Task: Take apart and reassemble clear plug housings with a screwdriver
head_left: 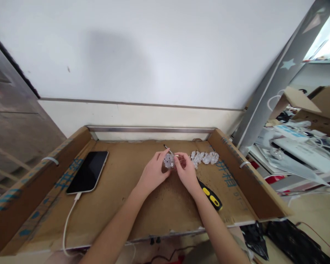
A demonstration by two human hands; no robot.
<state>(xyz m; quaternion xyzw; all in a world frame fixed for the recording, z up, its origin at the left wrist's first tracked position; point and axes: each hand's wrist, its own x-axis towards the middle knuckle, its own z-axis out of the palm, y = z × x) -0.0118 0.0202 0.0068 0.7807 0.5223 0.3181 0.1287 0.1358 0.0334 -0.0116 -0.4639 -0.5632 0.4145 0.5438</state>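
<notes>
A transparent plastic plug (168, 160) with metal inside is held between my left hand (153, 172) and my right hand (186, 170). A thin small screwdriver (169, 150) with a dark shaft points up and left from my right fingers, past the top of the plug. Several more transparent plugs (205, 157) lie in a row just right of my hands. A yellow-and-black screwdriver (210, 195) rests on the cardboard below my right hand, apart from it.
All this sits in a shallow cardboard tray (165, 216) with raised side walls and a steel bar (151, 129) at the back. A black smartphone (87, 171) on a white cable lies at left. Papers, cables and open cardboard boxes (319, 106) crowd the right.
</notes>
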